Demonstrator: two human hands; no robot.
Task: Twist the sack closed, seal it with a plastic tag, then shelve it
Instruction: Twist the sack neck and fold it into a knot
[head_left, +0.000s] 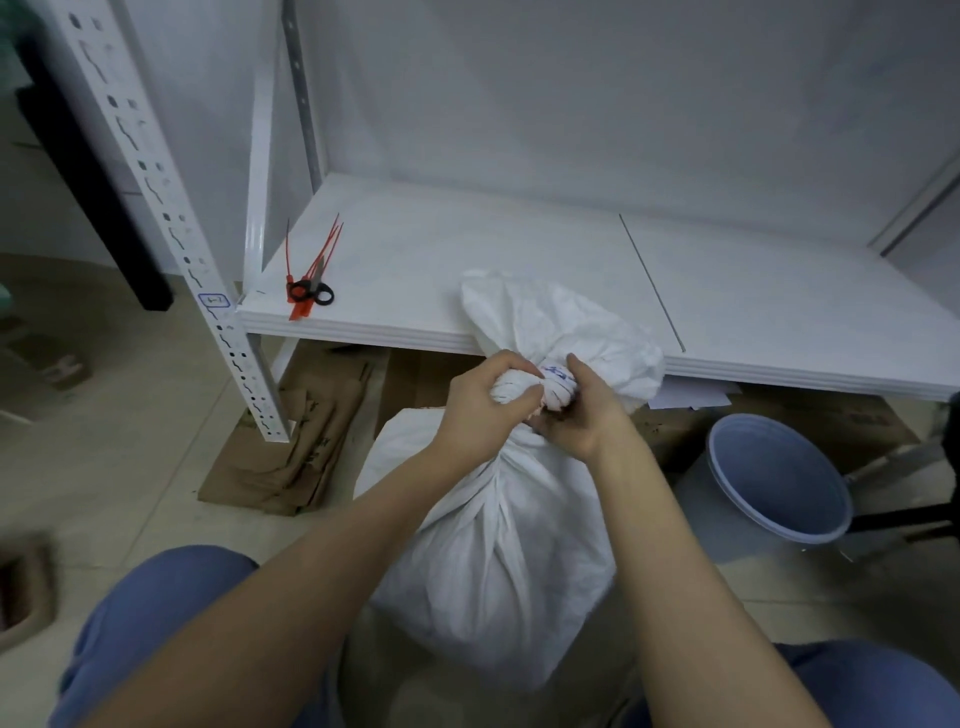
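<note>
A full white woven sack (498, 561) stands on the floor between my knees, in front of the shelf. Its neck is gathered and twisted, with the loose top flaring above toward the shelf edge. My left hand (480, 402) grips the twisted neck from the left, thumb across the front. My right hand (576, 410) clasps the same neck from the right, fingers wrapped over blue printing on the fabric. A bundle of red plastic tags (317, 260) lies on the white shelf board (467, 249) at its front left corner.
Black-handled scissors (311, 292) lie on the red tags. A blue-grey bucket (779, 478) stands on the floor to the right of the sack. Flattened cardboard (291, 447) lies under the shelf. A perforated white upright (171, 218) rises at the left.
</note>
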